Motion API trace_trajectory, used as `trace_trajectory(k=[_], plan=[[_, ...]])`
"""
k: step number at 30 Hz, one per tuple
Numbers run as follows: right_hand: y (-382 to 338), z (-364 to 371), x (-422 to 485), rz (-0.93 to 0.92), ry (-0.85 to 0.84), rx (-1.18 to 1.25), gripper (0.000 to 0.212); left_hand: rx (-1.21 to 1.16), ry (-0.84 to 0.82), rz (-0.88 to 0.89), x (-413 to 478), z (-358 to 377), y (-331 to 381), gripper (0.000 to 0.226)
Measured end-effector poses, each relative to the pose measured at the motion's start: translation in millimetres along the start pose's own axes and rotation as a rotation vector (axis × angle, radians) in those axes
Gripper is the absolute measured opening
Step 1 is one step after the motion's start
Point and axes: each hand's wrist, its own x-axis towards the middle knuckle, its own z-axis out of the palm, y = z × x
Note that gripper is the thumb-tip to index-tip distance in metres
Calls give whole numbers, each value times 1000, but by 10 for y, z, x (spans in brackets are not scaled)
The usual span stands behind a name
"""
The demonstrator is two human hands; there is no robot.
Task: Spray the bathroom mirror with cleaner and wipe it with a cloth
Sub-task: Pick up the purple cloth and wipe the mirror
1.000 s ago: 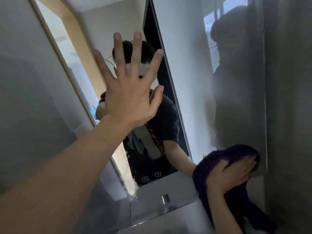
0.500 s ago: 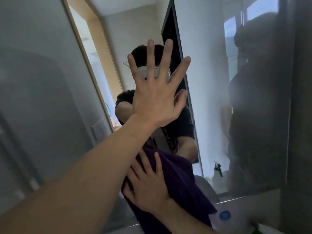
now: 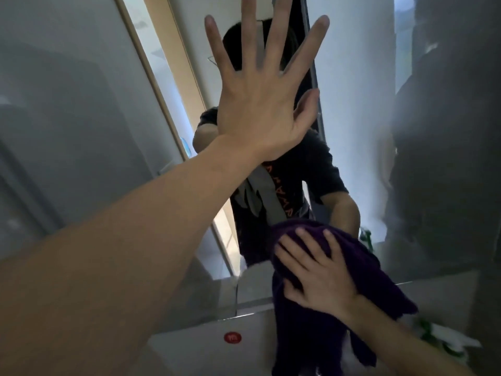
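The bathroom mirror (image 3: 352, 109) fills most of the head view and reflects a person in a dark shirt. My left hand (image 3: 263, 104) is pressed flat on the glass at the upper middle, fingers spread wide and holding nothing. My right hand (image 3: 317, 275) lies flat on a dark purple cloth (image 3: 379, 275) and presses it against the lower part of the mirror near its bottom edge. The cloth hangs down below my hand. A white spray bottle with a green nozzle (image 3: 439, 337) shows at the lower right, partly hidden behind my right forearm.
A white surface with a round red sticker (image 3: 232, 337) lies below the mirror. A grey wall (image 3: 488, 294) borders the mirror on the right. The mirror's right side looks hazy and dark.
My right hand slid the purple cloth from the mirror's lower right to the left, then back to the lower middle. My left hand stayed flat on the glass. The view moved closer.
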Motion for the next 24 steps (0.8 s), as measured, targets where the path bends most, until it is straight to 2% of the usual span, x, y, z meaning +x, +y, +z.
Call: trace_trajectory(k=[4, 7, 14, 19, 24], plan=[[25, 39, -127, 321, 37, -13, 72, 13, -23, -7, -16, -8, 7, 66], [-45, 58, -120, 437, 29, 8, 75, 11, -22, 3, -3, -32, -3, 66], [1, -78, -160, 392, -129, 60, 75, -62, -70, 45, -11, -148, -52, 68], [30, -180, -194, 405, -168, 63, 75, -44, -100, 319, -631, -130, -389, 69], [-156, -93, -278, 497, -144, 72, 73, 39, -137, 488, -1024, -40, -860, 71]])
